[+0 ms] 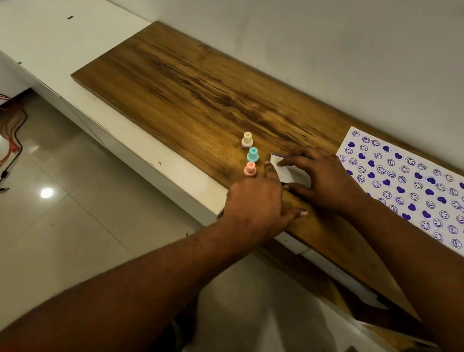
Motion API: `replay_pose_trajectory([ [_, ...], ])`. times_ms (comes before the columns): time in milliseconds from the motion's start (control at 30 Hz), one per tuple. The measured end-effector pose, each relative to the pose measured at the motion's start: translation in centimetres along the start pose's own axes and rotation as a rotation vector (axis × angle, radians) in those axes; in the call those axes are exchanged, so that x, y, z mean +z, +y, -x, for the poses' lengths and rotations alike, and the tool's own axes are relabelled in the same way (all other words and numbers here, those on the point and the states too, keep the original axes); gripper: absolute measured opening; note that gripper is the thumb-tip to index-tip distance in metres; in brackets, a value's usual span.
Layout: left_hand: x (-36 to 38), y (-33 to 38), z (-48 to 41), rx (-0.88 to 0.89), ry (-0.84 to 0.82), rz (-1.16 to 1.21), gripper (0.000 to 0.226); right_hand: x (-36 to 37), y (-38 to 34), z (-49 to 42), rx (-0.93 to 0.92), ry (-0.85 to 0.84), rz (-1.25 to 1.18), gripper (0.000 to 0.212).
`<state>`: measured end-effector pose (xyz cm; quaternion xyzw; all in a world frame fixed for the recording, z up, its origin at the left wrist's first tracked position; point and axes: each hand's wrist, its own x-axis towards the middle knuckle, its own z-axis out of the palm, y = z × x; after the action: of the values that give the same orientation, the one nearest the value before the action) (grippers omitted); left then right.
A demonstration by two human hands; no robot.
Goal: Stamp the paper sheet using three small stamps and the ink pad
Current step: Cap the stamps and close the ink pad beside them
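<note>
Three small stamps stand upright in a row on the wooden top: a cream stamp [247,140], a teal stamp [252,154] and a pink stamp [250,169]. Just right of them lies the white ink pad [288,172], its purple edge showing at the far corner. My right hand [323,179] covers the pad from the right, fingers curled over its lid. My left hand [259,204] rests at the pad's near left corner, fingers touching it. The paper sheet [412,189], filled with purple smileys and hearts, lies flat to the right by the wall.
The wooden top [194,86] sits on a white counter [53,39] against a white wall. Red and black cables [9,135] lie on the tiled floor at the left. The counter's front edge runs just below my left hand.
</note>
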<state>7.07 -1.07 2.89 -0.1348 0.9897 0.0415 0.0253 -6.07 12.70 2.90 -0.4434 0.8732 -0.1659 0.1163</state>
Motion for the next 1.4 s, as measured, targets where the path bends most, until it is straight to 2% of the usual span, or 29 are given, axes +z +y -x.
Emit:
replay_pose_trajectory([
  [133,0.8,-0.1,-0.1,-0.071,-0.075,0.115,0.123,-0.3,0.2,-0.1,0.041,-0.017,-0.018,0.063],
  [300,1.1,-0.5,-0.1,-0.078,-0.054,0.288,0.101,-0.4,0.2,-0.2,0.054,-0.013,-0.044,0.068],
  [467,1.2,-0.4,-0.2,-0.074,-0.022,0.418,0.095,-0.3,0.3,-0.3,0.056,0.0,-0.052,0.069],
  [933,1.0,-0.5,-0.6,-0.133,-0.059,0.552,0.081,-0.6,-0.3,-0.9,0.074,-0.041,0.073,0.068],
  [1233,1.1,-0.4,-0.9,-0.139,-0.055,0.578,0.064,-0.3,-0.8,-1.0,0.105,-0.031,0.091,0.063],
  [1400,1.2,-0.6,-0.8,-0.095,-0.018,0.582,0.071,-0.1,-1.0,-0.5,0.117,0.019,0.015,0.074],
])
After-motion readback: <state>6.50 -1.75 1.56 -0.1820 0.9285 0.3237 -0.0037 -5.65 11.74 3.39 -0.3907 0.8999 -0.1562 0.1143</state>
